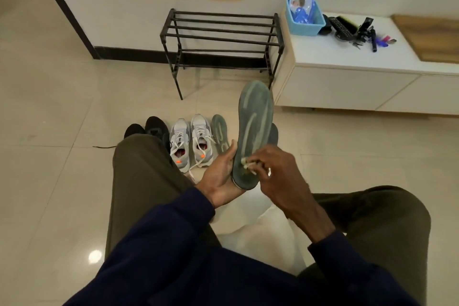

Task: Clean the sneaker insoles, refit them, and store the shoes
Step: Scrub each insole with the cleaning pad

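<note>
Between the knees, above the tiled floor (62, 107): grips the heel end of a grey-green insole (254, 117) in the left hand (221, 174), palm turned up, thumb laid along the near edge, fingers hidden behind it. Holds it nearly upright, toe end pointing away toward the black shoe rack (221, 35). Pinches a small pale wipe (247, 166) in the right hand (278, 171), fingertips bent and pressing it against the lower part of the insole, close to the heel. Dull upper face, marked with pale curved streaks; lighter rim around the heel.

Down on the floor, just right of the grey sneakers (180, 139): second insole (219, 134), lying flat, toe end away. Behind the held one, only partly showing: third insole (274, 133), darker. Sneakers side by side, laces loose, openings up. Left of them, partly behind a knee: pair of black shoes (149, 128).

Against the wall beside the rack: white bench (347, 57), carrying a blue basket (305, 17) and a clutter of small dark items, too small to tell apart.
</note>
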